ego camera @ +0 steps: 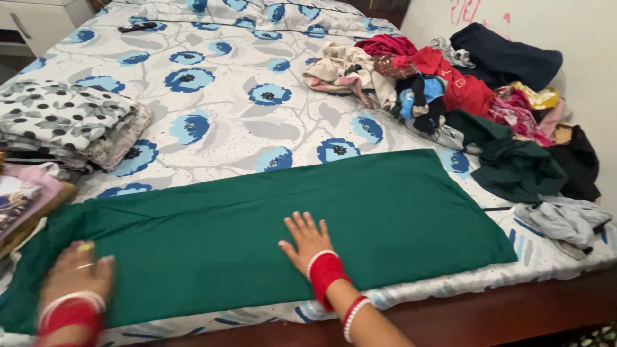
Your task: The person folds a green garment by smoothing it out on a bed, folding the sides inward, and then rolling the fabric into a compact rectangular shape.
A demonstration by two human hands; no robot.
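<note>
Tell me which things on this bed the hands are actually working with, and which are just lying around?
In hand:
green cloth, pressed flat by the left hand and right hand

Lying about:
heap of mixed clothes
folded stack
black remote
grey garment

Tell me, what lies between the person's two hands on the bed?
In the head view, only smooth green cloth lies between the left hand and the right hand; both rest flat on it.
</note>
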